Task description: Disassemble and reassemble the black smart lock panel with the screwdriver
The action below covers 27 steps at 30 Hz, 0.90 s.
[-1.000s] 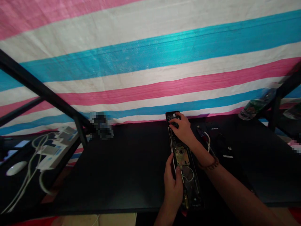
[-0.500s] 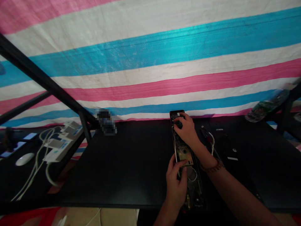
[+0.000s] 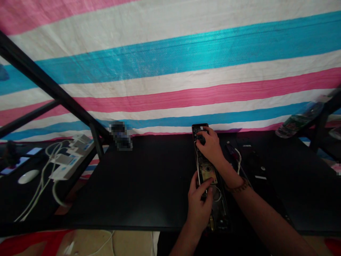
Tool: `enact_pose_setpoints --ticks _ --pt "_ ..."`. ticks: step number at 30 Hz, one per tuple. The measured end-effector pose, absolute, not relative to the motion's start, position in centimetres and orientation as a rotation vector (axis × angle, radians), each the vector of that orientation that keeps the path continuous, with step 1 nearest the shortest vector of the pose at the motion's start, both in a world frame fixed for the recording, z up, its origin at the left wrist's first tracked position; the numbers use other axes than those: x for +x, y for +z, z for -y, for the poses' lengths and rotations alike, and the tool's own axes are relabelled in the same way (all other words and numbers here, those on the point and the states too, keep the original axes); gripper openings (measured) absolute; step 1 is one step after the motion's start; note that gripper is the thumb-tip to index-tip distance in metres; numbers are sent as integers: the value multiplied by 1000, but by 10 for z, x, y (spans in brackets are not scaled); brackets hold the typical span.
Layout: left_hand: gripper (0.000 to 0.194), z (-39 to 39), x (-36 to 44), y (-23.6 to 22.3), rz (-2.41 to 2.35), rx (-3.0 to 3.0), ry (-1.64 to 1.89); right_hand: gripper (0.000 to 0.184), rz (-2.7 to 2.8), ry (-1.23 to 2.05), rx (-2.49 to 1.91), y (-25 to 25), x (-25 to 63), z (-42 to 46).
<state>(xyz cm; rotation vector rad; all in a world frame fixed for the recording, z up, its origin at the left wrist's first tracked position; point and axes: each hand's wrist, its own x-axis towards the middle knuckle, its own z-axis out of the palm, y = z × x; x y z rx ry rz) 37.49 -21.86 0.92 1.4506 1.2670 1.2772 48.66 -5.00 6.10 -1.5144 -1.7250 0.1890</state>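
The right hand (image 3: 210,145) curves thumb and forefinger over the far end of a long, opened black device (image 3: 209,172); whether they pinch anything, I cannot tell. The left hand (image 3: 199,206), half curled, lies along its left edge, forefinger reaching onto a brass-coloured plate (image 3: 205,175); its hold is unclear too. Exposed circuitry and white wire show inside the device, lengthwise on the black table (image 3: 138,188). The right forearm slants in, wearing a bracelet (image 3: 238,186).

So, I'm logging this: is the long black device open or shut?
Open: the device shows its inside, with a metal plate and looped white wire exposed.
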Motion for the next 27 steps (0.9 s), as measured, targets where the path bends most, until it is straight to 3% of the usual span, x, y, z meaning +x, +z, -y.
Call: enact_pose_setpoints --ticks 6,10,15,20,27 --pt "30 220 377 7 -1274 1498 1262 29 1684 244 -1470 66 487 50" --pt "40 224 369 9 -1381 1617 1303 24 1566 293 -1301 68 496 67" --pt "22 214 309 16 -1686 1722 1374 19 1393 403 -1304 58 526 126" --pt "27 197 255 14 -1802 1695 1278 20 1183 459 -1495 50 577 188" --pt "29 193 303 23 -1600 1728 1244 22 1328 406 -1771 44 627 202"
